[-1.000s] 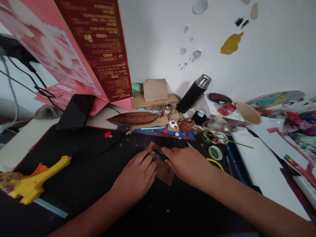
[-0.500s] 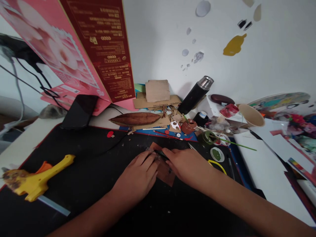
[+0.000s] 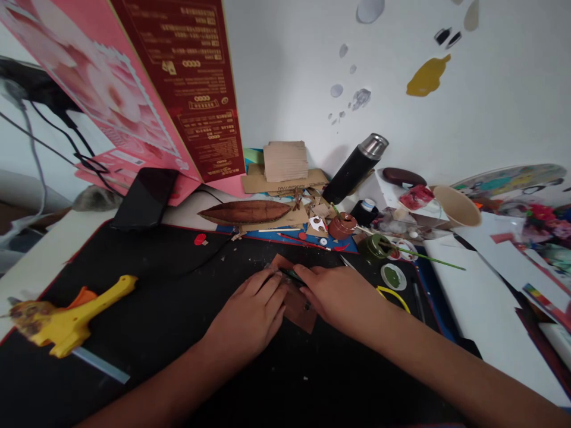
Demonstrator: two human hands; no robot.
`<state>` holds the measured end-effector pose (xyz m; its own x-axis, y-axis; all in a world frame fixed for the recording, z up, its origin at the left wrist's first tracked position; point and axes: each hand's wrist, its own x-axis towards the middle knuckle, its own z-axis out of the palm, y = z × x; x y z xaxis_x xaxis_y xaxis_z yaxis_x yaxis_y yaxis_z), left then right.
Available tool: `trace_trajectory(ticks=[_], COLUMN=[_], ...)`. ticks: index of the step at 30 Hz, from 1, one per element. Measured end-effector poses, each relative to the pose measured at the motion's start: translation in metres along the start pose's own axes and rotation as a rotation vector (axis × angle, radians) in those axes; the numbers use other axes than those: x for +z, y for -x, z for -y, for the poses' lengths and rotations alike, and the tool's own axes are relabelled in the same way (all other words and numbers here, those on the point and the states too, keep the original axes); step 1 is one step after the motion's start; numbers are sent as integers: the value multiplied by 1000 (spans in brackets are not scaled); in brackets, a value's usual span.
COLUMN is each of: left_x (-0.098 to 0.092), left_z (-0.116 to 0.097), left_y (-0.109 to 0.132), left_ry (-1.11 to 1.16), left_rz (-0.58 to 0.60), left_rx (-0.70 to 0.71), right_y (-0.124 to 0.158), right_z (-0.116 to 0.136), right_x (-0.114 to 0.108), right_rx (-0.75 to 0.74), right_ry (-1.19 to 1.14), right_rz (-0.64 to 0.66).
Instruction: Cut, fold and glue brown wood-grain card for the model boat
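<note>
A brown piece of cardboard (image 3: 302,312) lies on the black mat (image 3: 147,297). My left hand (image 3: 250,315) lies flat on its left part, fingers stretched out and pressing it down. My right hand (image 3: 336,294) rests on its right part, fingers closed round a thin dark tool (image 3: 291,275) whose tip lies against the cardboard near my left fingertips. Most of the cardboard is hidden under both hands.
A yellow glue gun (image 3: 66,324) lies at the mat's left. Behind the hands are a brown cardboard boat (image 3: 245,212), a black flask (image 3: 352,169), small paint pots (image 3: 342,226), a green lid (image 3: 391,276) and a paper cup (image 3: 457,206). A pink box (image 3: 134,89) leans at back left; white paper (image 3: 482,309) at right.
Both hands stay on the cardboard with hardly any movement; the view has shifted slightly.
</note>
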<state>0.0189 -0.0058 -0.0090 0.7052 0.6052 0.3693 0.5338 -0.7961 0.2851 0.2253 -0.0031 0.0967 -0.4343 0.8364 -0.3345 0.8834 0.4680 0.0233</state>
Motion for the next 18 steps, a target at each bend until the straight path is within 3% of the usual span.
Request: trace_trajectory(ticks=[9, 18], left_x=[1, 0], left_z=[0, 0], left_y=[2, 0], left_ry=[4, -20], left_rz=[24, 41], left_rx=[-7, 9], right_y=[0, -2], right_z=[0, 2], right_x=[4, -3], right_rx=[4, 8], right_ry=[6, 32], right_rz=[-20, 52])
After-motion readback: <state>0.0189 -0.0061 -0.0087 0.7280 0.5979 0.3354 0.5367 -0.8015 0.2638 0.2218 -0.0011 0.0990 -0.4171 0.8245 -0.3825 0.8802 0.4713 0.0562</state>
